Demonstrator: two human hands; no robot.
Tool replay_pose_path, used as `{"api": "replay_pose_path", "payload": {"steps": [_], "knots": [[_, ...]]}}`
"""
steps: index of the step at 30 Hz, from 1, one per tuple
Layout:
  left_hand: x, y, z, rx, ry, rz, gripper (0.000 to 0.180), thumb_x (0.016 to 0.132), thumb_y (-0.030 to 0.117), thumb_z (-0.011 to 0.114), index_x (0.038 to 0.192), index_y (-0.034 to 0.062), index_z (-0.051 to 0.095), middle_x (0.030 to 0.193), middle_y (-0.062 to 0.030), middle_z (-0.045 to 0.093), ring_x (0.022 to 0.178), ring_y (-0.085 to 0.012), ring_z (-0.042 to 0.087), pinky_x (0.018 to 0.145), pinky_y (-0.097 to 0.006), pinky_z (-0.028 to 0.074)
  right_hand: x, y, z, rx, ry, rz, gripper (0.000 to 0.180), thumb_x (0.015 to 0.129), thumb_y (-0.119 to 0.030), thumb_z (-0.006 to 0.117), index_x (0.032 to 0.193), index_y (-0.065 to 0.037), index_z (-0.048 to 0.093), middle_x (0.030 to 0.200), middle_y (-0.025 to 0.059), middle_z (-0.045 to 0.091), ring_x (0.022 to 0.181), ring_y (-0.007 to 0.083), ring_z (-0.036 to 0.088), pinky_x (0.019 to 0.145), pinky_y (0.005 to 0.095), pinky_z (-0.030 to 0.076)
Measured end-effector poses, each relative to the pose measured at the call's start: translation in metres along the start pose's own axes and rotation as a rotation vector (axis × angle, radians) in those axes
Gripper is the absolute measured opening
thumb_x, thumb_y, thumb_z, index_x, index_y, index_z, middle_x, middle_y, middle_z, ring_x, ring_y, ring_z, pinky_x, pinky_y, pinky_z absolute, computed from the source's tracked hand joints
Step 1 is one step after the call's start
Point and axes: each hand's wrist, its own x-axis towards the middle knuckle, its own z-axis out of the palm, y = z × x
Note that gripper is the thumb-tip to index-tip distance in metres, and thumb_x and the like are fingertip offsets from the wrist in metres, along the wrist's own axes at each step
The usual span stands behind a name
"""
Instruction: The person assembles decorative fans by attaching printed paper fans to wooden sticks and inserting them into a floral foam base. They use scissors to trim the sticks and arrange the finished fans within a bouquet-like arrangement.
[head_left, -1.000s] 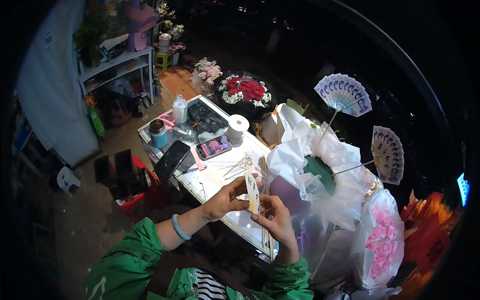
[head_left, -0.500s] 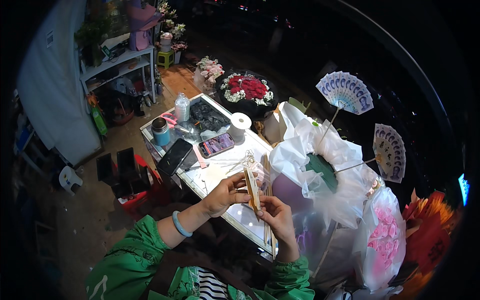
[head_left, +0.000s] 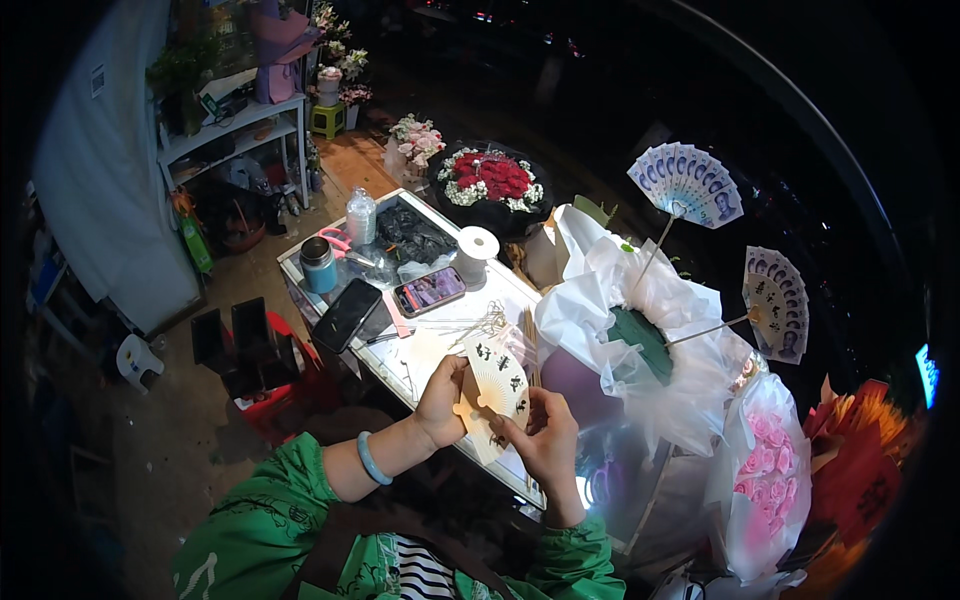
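Note:
Between my two hands a small cream folding fan [head_left: 497, 374] with dark brush lettering is spread partly open over the table's near edge. My left hand [head_left: 441, 402] grips its narrow base end, a pale bracelet on that wrist. My right hand [head_left: 543, 436] pinches the fan's right side, thumb on the face. To the right stands a bouquet wrapped in white sheeting [head_left: 625, 320] around green foam. Two fans of banknotes on sticks rise from it, an upper blue one [head_left: 686, 186] and a lower purple-grey one [head_left: 776, 305] with a lettered centre.
On the white table [head_left: 425, 345] lie two phones, one lit [head_left: 430, 289], thin sticks, pink scissors [head_left: 338, 240], a blue jar [head_left: 319, 264], a bottle and a ribbon spool [head_left: 476, 255]. Red roses [head_left: 492, 176] stand beyond, pink roses [head_left: 768, 470] at right. A red stool [head_left: 290, 375] is left.
The folding fan was narrow and nearly closed, held upright; now it is spread with its lettered face showing. Both hands have shifted slightly lower.

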Motion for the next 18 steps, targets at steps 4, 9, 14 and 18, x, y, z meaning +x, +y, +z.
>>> {"api": "replay_pose_path", "payload": {"steps": [4, 9, 14, 18], "knots": [[0.001, -0.007, -0.001, -0.134, -0.021, -0.072, 0.043, 0.093, 0.034, 0.043, 0.124, 0.0036, 0.044, 0.118, -0.0136, 0.055, 0.106, -0.0282, 0.055, 0.091, -0.041, 0.044, 0.002, -0.001, 0.003, -0.197, 0.124, -0.044, 0.051, 0.064, -0.017, 0.079, 0.104, 0.001, 0.053, 0.086, 0.0088, 0.055, 0.068, 0.0167, 0.056, 0.061, 0.0262, 0.046], [-0.002, -0.01, 0.012, 0.284, 0.149, 0.014, 0.032, 0.091, 0.01, 0.051, 0.12, 0.003, 0.042, 0.109, -0.0115, 0.056, 0.099, -0.0236, 0.057, 0.084, -0.038, 0.049, 0.006, -0.003, 0.002, -0.071, 0.159, -0.111, 0.049, 0.067, -0.009, 0.077, 0.107, 0.0, 0.05, 0.086, 0.0084, 0.055, 0.072, 0.0172, 0.055, 0.062, 0.0268, 0.046], [-0.003, -0.005, 0.016, 0.515, -0.049, 0.091, 0.023, 0.091, 0.011, 0.051, 0.112, 0.0005, 0.051, 0.103, -0.0083, 0.059, 0.093, -0.0173, 0.058, 0.082, -0.031, 0.049, 0.005, -0.018, -0.032, 0.127, 0.02, -0.112, 0.022, 0.076, 0.002, 0.064, 0.097, 0.0, 0.056, 0.081, 0.0071, 0.057, 0.068, 0.013, 0.053, 0.062, 0.0233, 0.043], [0.029, -0.003, -0.023, 0.494, 0.091, 0.269, 0.015, 0.091, 0.007, 0.048, 0.104, -0.0005, 0.05, 0.094, -0.0107, 0.061, 0.085, -0.0192, 0.061, 0.077, -0.03, 0.05, 0.005, -0.036, -0.108, -0.04, 0.121, -0.347, 0.024, 0.075, 0.011, 0.056, 0.096, 0.0, 0.057, 0.084, 0.0111, 0.057, 0.071, 0.0194, 0.058, 0.064, 0.0262, 0.046]]}}
